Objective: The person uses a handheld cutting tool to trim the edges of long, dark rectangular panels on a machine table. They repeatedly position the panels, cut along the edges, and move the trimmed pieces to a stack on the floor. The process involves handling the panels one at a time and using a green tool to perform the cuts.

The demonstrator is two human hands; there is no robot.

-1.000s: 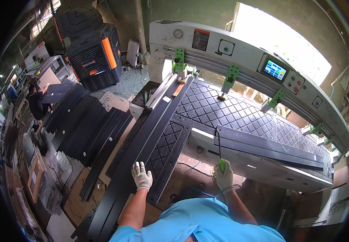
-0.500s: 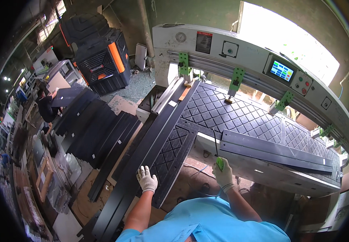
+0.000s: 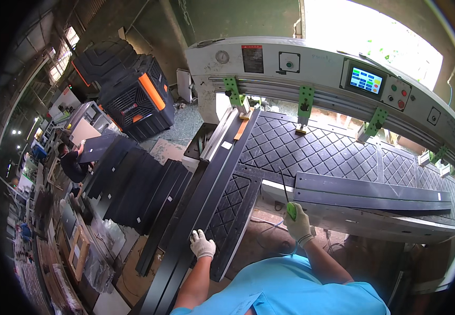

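Note:
My left hand (image 3: 202,244), in a white glove, rests on the edge of a long black panel (image 3: 188,231) with its fingers apart. That panel runs from beside me up to the machine. My gloved right hand (image 3: 299,227) is closed round the green handle of an air blow gun (image 3: 291,211). Its long thin nozzle points up and away, over the front of the machine's black grooved bed (image 3: 311,149). Right of the nozzle, a shorter black panel (image 3: 369,193) lies on the bed's near edge. An orange-brown strip (image 3: 242,128) sits at the long panel's far end.
Green clamp brackets (image 3: 305,102) hang from the machine's white beam (image 3: 322,65), which carries a lit screen (image 3: 365,81). Stacked black panels (image 3: 133,184) lie on the left, below a large black-and-orange cooler (image 3: 133,100). Another person (image 3: 72,164) handles a panel there.
The view has shifted slightly, so the machine and panels sit differently in the picture. My left hand stays on the long panel, its fingers drawn in a little. The right keeps its hold.

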